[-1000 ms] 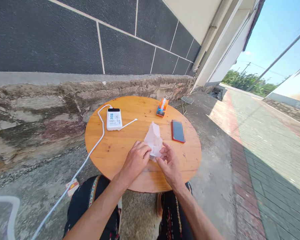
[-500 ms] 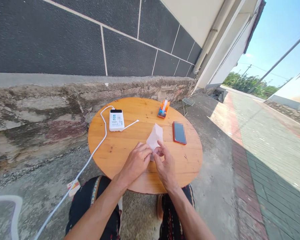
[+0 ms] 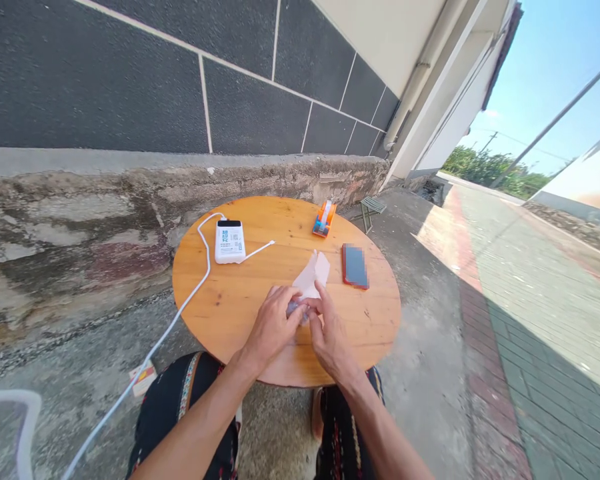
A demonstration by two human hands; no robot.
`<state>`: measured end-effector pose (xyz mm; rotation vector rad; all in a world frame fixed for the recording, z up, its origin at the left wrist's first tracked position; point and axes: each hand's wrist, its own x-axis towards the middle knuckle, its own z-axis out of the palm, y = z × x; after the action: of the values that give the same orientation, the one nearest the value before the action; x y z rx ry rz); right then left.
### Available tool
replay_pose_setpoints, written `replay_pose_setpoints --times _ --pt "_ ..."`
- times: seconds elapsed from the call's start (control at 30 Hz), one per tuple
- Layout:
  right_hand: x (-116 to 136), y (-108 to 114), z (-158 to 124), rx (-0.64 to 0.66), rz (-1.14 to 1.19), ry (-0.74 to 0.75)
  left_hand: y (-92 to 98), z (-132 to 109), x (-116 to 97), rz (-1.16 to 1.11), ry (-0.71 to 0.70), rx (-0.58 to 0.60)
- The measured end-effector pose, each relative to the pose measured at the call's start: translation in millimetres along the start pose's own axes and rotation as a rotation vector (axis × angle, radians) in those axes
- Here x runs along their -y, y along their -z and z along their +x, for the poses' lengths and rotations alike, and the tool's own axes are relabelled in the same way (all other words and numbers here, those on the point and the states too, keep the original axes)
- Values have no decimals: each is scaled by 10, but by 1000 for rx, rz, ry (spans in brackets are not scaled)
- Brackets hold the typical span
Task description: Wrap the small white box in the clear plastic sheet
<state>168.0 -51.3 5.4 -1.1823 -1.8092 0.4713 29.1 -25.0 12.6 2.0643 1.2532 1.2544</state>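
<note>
A small white paper (image 3: 314,275) lies partly folded on the round wooden table (image 3: 230,300), its far end sticking up beyond my fingers. My left hand (image 3: 273,325) pinches the near end of the paper with curled fingers. My right hand (image 3: 330,333) meets it from the right, forefinger and thumb pressed on the same near end. Both hands touch each other over the paper at the table's near middle.
On the table lie a white power bank (image 3: 229,241) with a white cable (image 3: 195,287) running off the left edge, an orange tape dispenser (image 3: 325,219) and a red-edged phone (image 3: 355,265). A stone ledge and dark wall stand behind; a small stool (image 3: 371,208) is beyond.
The paper stood taller and more open a second ago; now it is folded lower. My right hand has closed in from an open pose onto the paper's near end.
</note>
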Motion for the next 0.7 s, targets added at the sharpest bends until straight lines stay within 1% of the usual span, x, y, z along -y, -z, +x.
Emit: replay_pose_setpoints --times 0.1,0.17,0.27,0.33,0.37,0.43,0.5,0.57,0.63,0.7 --pt "-3 67 1 7 16 16 -27 -10 -7 2 17 -6" --pt "-14 154 19 -8 -3 22 -41 -11 -20 27 22 -17" --pt "-50 347 122 -49 -112 53 -51 10 -44 85 11 -16" --pt "-84 475 250 -36 -221 103 -47 32 -57 120 3 11" --pt "-100 525 328 2 -281 134 -42 42 -62 133 5 25" --pt "-125 582 494 129 -420 199 -30 60 -72 151 20 48" --pt "-137 588 650 284 -569 260 -14 77 -86 162 43 62" --pt "-136 574 775 406 -692 306 5 99 -106 180 62 85" --pt "-128 576 857 473 -774 329 25 131 -130 217 70 130" --pt "-117 615 900 507 -818 325 43 171 -151 266 71 194"
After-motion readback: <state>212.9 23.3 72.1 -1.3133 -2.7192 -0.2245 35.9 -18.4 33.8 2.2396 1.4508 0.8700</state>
